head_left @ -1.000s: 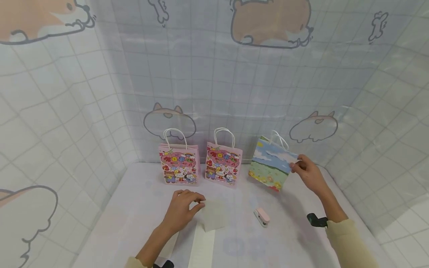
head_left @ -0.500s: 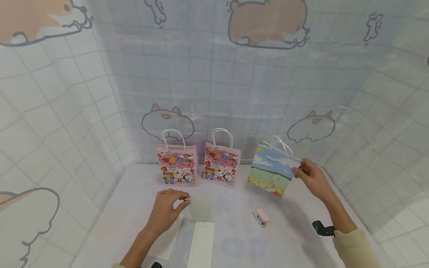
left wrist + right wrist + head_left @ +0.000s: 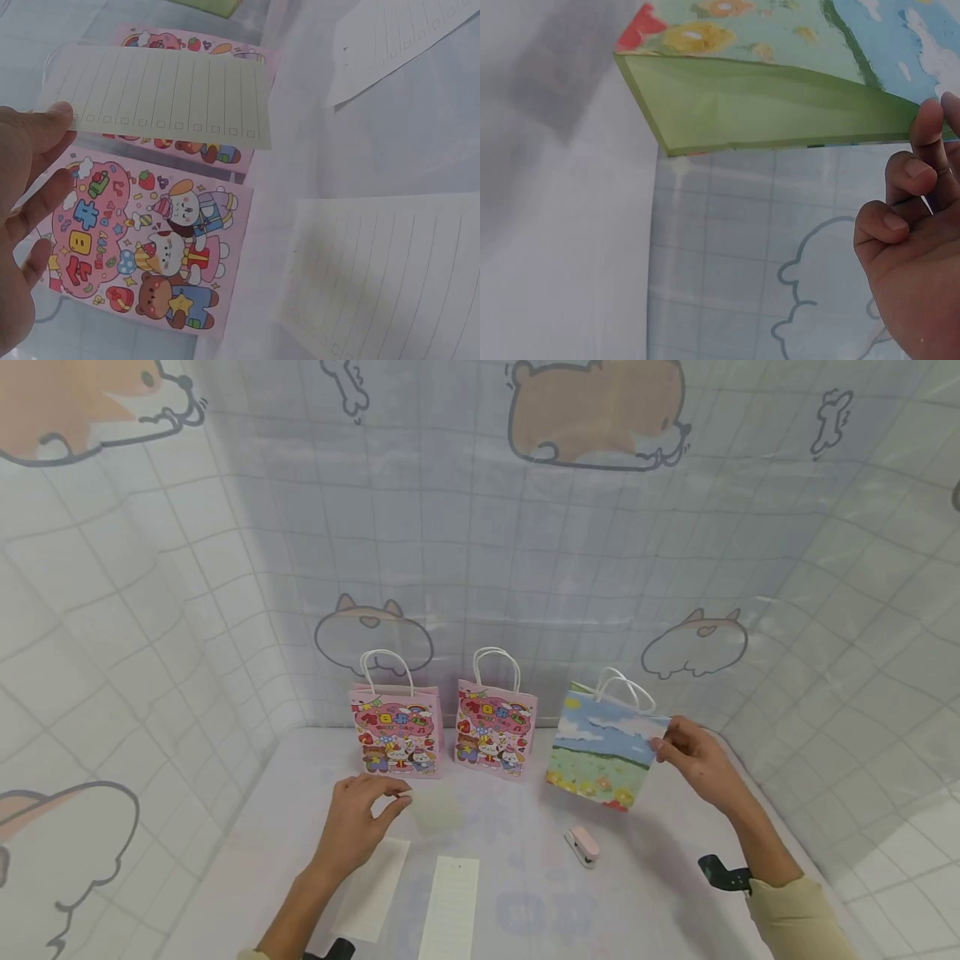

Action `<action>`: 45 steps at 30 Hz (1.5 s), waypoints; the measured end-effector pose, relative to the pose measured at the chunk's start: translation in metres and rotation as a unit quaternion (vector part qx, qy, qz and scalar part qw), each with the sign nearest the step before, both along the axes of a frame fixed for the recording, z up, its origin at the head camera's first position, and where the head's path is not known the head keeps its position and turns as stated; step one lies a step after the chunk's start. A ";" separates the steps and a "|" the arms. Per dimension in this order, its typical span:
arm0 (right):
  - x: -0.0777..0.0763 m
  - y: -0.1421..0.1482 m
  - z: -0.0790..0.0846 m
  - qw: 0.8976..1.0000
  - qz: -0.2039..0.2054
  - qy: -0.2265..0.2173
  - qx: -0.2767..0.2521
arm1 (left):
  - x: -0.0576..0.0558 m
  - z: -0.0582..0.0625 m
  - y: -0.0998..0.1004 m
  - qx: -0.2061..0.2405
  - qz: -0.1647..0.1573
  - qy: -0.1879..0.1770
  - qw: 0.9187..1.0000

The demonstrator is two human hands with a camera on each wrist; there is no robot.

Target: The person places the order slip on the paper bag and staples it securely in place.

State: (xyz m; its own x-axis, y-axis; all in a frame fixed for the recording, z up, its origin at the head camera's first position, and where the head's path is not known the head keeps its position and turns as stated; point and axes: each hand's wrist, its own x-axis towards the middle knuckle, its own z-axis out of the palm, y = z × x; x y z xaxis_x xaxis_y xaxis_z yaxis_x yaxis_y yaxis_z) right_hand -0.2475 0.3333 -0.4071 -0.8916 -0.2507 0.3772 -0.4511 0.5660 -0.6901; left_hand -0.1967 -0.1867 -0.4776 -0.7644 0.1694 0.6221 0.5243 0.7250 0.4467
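Note:
My left hand (image 3: 360, 818) pinches a lined paper slip (image 3: 437, 808) at one end, raised above the table. In the left wrist view that slip (image 3: 165, 94) shows a row of small checkboxes, held by thumb and finger. With the right hand (image 3: 697, 764) I pinch the right edge of a paper gift bag (image 3: 600, 756) printed with sky and flowers, its white handles leaning right. The bag is tilted. Its green side panel (image 3: 765, 109) shows in the right wrist view. Two more lined slips, one on the left (image 3: 372, 893) and one nearer the middle (image 3: 453, 902), lie on the table.
Two pink cartoon gift bags, a left one (image 3: 396, 731) and a middle one (image 3: 495, 727), stand upright at the back against the grid-patterned curtain (image 3: 480, 560). A small pink stapler (image 3: 582, 846) lies on the white table (image 3: 637, 893) to the right.
My left hand has moved left with the paper slip, uncovering the slips on the table. The flowered bag in my right hand has swung slightly down and toward me.

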 end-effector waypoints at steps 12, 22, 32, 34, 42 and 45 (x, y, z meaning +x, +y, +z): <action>0.000 -0.017 0.003 0.998 0.057 -0.015 -0.010 | 0.000 0.004 0.001 0.005 -0.006 0.014 1.000; -0.002 -0.038 0.004 0.996 0.077 -0.033 -0.014 | 0.002 0.006 0.005 0.010 -0.014 0.024 1.000; -0.009 -0.070 -0.006 0.995 0.076 -0.060 0.011 | 0.000 0.009 0.026 0.020 -0.040 0.018 0.999; -0.011 -0.076 -0.009 0.994 0.082 -0.068 0.006 | -0.001 0.011 0.034 0.025 -0.047 0.018 0.998; -0.021 -0.102 -0.019 0.990 0.119 -0.073 0.004 | -0.006 0.017 0.062 0.033 -0.068 0.025 0.997; -0.022 -0.110 -0.024 0.989 0.122 -0.084 0.006 | -0.007 0.019 0.069 0.032 -0.072 0.030 0.996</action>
State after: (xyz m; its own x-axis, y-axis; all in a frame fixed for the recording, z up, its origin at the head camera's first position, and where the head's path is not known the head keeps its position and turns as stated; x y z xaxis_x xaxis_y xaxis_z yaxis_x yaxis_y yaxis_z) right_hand -0.2698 0.2236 -0.4312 -0.8539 -0.4691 0.2254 -0.4550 0.4625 -0.7610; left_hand -0.2042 -0.1179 -0.4584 -0.6969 0.2321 0.6785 0.6471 0.6113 0.4555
